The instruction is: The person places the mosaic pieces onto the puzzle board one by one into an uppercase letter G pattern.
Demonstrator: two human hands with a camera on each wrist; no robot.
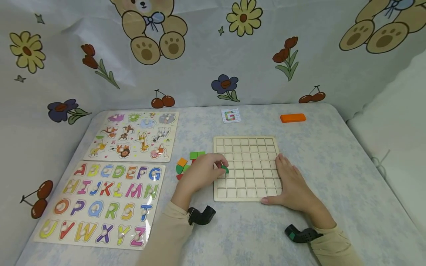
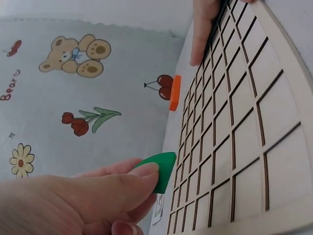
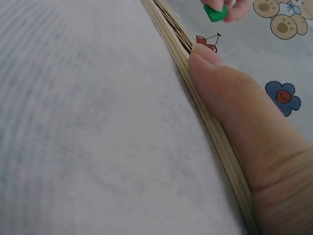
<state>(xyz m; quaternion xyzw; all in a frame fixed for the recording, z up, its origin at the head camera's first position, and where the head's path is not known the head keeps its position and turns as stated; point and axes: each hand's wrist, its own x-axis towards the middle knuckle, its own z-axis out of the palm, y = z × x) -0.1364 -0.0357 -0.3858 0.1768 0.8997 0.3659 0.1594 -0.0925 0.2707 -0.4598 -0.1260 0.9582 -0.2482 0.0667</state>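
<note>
Head view: one square wooden grid board [image 1: 246, 162], flat on the pale blue table [image 1: 253, 236], set centrally before the person, presumably so both hands reach it. One green quarter-round piece [image 1: 225, 169], over the board's left side, pinched between thumb and fingers of the left hand [image 1: 203, 172]; the grip, by its curved end, probably leaves a corner free to aim with. Right hand [image 1: 294, 186], thumb spread from the straight fingers, which lie along the board's right edge, thumb at the near edge; likely bracing it against sliding. One lot of loose pieces left of the board, within easy reach of the left hand: green pieces [image 1: 197, 155], an orange piece [image 1: 182, 162], a red piece [image 1: 179, 177]. One small card [image 1: 230, 115] beyond the board, bearing a coloured G-like figure on a grid, apparently stood off for reference. One orange bar [image 1: 293, 118], far right; purpose unclear. Two puzzle boards, animal [image 1: 134, 137] and alphabet [image 1: 100, 201], at left, seemingly put aside. Defects of view: left hand covers part of the loose lot, so no count; card detail too small to read closely; contact between pinched piece and board cannot be told; right fingers out of frame in the right wrist view, save the thumb.
</note>
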